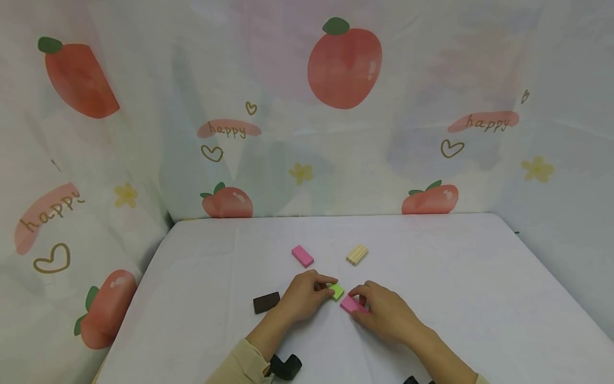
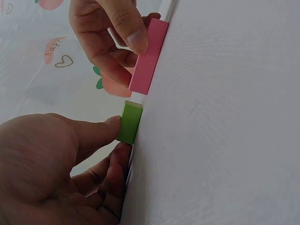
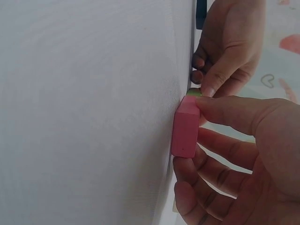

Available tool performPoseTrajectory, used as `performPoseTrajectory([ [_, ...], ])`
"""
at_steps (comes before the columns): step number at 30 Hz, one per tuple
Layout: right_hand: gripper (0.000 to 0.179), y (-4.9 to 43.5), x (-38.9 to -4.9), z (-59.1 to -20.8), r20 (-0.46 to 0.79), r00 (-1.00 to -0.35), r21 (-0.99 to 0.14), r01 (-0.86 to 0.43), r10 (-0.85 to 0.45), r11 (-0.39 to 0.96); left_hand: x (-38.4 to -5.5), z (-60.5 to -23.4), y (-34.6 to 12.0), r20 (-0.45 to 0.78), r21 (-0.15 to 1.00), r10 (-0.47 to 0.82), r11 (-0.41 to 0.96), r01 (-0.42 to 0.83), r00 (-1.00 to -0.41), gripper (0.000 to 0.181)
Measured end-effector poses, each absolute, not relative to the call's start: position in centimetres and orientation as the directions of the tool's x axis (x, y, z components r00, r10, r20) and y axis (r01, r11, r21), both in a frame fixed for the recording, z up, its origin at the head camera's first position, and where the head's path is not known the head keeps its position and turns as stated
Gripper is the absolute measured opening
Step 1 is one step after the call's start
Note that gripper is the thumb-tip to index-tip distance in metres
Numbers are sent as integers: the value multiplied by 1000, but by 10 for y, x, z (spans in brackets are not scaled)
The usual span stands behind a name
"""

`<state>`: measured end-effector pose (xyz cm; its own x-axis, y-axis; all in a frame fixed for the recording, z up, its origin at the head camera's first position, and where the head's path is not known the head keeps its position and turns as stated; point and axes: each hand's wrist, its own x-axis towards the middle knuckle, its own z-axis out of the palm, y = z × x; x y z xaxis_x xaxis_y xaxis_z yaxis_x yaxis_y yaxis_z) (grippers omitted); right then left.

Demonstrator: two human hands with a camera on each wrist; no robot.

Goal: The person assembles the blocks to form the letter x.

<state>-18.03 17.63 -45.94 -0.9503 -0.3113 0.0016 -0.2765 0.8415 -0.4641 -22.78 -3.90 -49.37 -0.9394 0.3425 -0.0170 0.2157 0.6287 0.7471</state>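
My left hand (image 1: 306, 295) pinches a small green block (image 1: 337, 292) between thumb and fingers at the middle of the table. Just right of it, my right hand (image 1: 384, 310) holds a pink block (image 1: 352, 304) by its sides, thumb on the near side. In the left wrist view the green block (image 2: 131, 123) stands a short gap from the lower end of the pink block (image 2: 149, 57). The right wrist view shows the pink block (image 3: 186, 129) close up, partly covering the green block (image 3: 194, 92) behind it.
A second pink block (image 1: 303, 256) lies farther back, with a pale ridged wooden block (image 1: 357, 255) to its right. Beside my left wrist lies a dark brown block (image 1: 266, 303). The white-covered table (image 1: 455, 266) ends at a printed cloth backdrop (image 1: 364, 160).
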Motion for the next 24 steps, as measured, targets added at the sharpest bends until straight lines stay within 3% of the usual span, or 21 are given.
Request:
performPoseTrajectory([
  [24,31,173,-183,-460,12,-952,-461,-276,-305,843,-228,-493,-40,-5,760,339,613,217,-941,26],
])
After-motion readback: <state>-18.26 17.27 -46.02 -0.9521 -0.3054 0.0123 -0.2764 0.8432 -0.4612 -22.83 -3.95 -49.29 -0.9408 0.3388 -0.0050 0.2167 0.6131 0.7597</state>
